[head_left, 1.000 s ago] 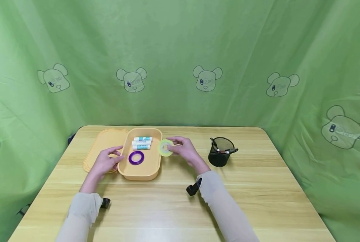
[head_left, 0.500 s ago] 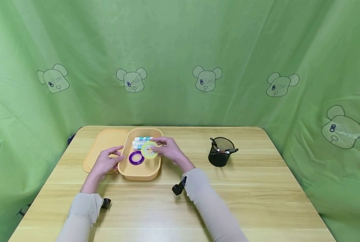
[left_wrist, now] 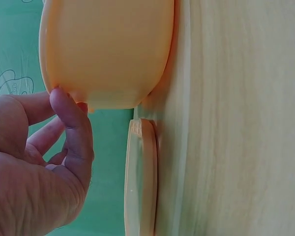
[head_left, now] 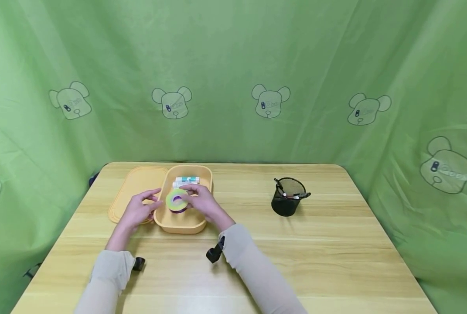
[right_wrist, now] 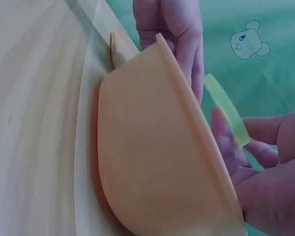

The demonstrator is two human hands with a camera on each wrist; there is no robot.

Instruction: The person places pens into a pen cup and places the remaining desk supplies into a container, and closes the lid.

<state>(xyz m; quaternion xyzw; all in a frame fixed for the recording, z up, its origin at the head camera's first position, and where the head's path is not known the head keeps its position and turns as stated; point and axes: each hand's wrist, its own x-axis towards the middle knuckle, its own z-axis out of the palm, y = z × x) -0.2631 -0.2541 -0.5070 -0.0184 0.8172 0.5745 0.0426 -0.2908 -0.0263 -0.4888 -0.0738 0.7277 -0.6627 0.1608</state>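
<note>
In the head view, my right hand pinches a yellow-green tape roll between thumb and fingers, low over an orange plastic box. Beneath it a purple ring, apparently another tape roll, is mostly covered. White-and-blue glue sticks lie at the far end inside the box, partly behind the fingers. My left hand holds the box's left rim with thumb and index finger; the left wrist view shows the thumb tip at that edge. Seen from the right wrist, the tape roll is tilted above the rim.
The orange lid lies flat on the wooden table, left of the box and partly under my left hand. A black mesh pen holder with several pens stands to the right. A green curtain hangs behind the table.
My right hand has carried the yellow-green tape roll leftward from the box's right edge to above the purple ring. The left hand has stayed at the rim.
</note>
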